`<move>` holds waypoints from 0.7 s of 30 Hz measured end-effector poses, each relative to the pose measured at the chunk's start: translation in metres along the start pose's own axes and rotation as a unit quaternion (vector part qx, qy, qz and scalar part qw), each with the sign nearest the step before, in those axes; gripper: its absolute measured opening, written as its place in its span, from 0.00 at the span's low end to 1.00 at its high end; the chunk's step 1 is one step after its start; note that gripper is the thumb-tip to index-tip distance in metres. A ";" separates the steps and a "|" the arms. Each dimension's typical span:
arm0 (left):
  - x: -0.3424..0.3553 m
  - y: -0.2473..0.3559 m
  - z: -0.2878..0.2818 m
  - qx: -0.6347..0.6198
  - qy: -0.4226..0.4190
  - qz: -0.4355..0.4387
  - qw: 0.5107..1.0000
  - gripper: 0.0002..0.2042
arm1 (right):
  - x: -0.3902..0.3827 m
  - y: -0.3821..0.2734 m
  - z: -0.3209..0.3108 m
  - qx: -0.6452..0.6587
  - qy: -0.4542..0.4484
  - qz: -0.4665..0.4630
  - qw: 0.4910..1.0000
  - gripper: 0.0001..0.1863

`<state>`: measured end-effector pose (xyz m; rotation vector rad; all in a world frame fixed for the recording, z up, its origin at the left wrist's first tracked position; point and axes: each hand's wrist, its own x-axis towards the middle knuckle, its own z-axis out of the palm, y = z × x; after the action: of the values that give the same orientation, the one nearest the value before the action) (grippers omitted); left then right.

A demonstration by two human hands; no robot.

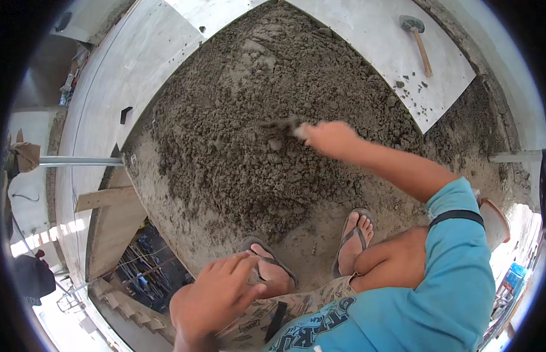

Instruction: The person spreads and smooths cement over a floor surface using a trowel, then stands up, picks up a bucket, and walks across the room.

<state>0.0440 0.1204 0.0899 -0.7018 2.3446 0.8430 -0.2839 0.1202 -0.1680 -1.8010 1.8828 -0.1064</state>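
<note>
My right hand [330, 139] grips a trowel [297, 131] by its pale handle, its dirt-caked blade resting in a broad spread of damp grey mortar [243, 100] that covers the floor in front of me. My left hand [223, 290] hangs in the air near my knee, fingers loosely bent and apart, holding nothing. My sandalled feet [352, 240] stand on a dustier, thinner patch at the near edge of the mortar.
Large pale tiles [156, 47] border the mortar at back and left. A mallet [422, 47] lies on the right-hand tiles. At left are a metal bar [79, 161], a plank [97, 199] and a stairwell opening [147, 264] with a drop. A bucket [493, 222] stands at my right.
</note>
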 end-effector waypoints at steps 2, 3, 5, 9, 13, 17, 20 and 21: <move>-0.001 -0.003 -0.006 -0.004 0.012 0.016 1.000 0.23 | -0.009 0.058 -0.020 -0.025 0.029 0.065 0.997 0.19; -0.007 -0.002 -0.013 0.008 0.020 0.020 1.000 0.23 | -0.014 0.078 -0.027 -0.042 0.011 0.125 0.991 0.20; -0.022 -0.001 -0.021 0.020 0.024 0.021 0.999 0.23 | -0.025 0.080 -0.030 -0.010 0.023 0.153 0.988 0.21; -0.033 -0.009 -0.024 -0.012 -0.034 0.023 0.999 0.27 | -0.030 0.077 -0.036 0.139 0.080 0.159 0.974 0.23; -0.007 -0.026 -0.006 -0.058 0.008 0.060 0.996 0.25 | -0.021 0.148 -0.047 -0.027 0.204 0.063 0.976 0.24; -0.005 -0.038 0.002 -0.047 -0.047 0.042 0.997 0.24 | -0.017 0.155 -0.029 -0.026 -0.023 0.202 0.979 0.22; -0.012 -0.058 0.007 -0.092 -0.033 0.013 0.995 0.23 | -0.045 0.174 0.004 0.016 -0.015 0.136 0.990 0.18; -0.015 -0.059 0.006 -0.084 -0.032 0.006 0.996 0.23 | -0.055 0.175 0.005 0.030 -0.066 0.081 0.994 0.16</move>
<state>0.0934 0.0893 0.0712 -0.7177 2.2414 1.0616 -0.4417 0.1929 -0.2257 -1.5701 1.9010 0.0141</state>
